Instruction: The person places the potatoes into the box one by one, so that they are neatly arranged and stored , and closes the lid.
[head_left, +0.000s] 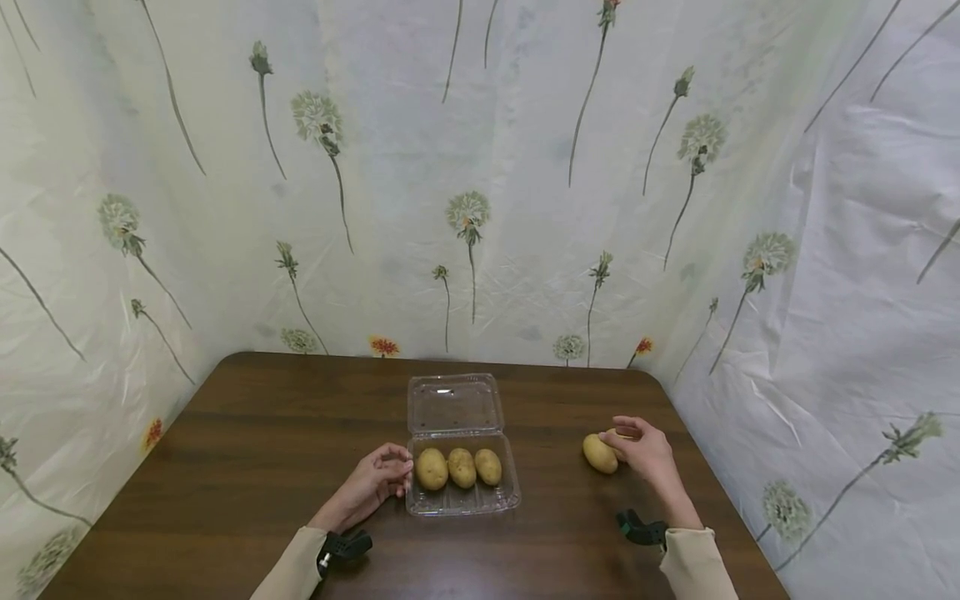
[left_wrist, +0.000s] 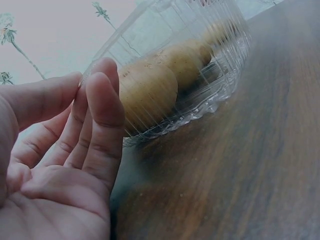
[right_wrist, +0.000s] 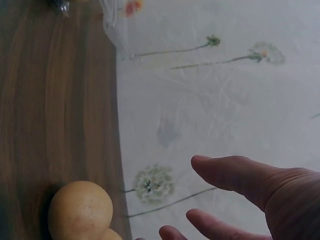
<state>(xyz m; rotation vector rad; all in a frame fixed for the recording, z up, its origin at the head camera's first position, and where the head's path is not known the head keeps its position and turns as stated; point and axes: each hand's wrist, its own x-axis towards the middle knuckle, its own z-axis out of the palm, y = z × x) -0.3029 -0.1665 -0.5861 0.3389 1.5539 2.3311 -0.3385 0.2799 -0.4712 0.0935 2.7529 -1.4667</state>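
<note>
A clear plastic clamshell container (head_left: 465, 502) stands on the table with its lid (head_left: 456, 406) folded back. Three potatoes lie in a row in its base; the leftmost potato (head_left: 431, 469) is also visible through the ribbed wall in the left wrist view. My left hand (head_left: 372, 485) pinches the container's left rim between thumb and fingers (left_wrist: 104, 100). To the right, my right hand (head_left: 647, 452) hovers by a loose potato (head_left: 599, 455), thumb and fingers apart. A second potato is partly hidden behind that hand. The right wrist view shows a potato (right_wrist: 80, 210) apart from the fingers.
The dark wooden table (head_left: 300, 417) has rounded far corners. A pale curtain (head_left: 390, 183) printed with dandelions hangs behind it and along both sides. Black straps with camera mounts sit on both wrists.
</note>
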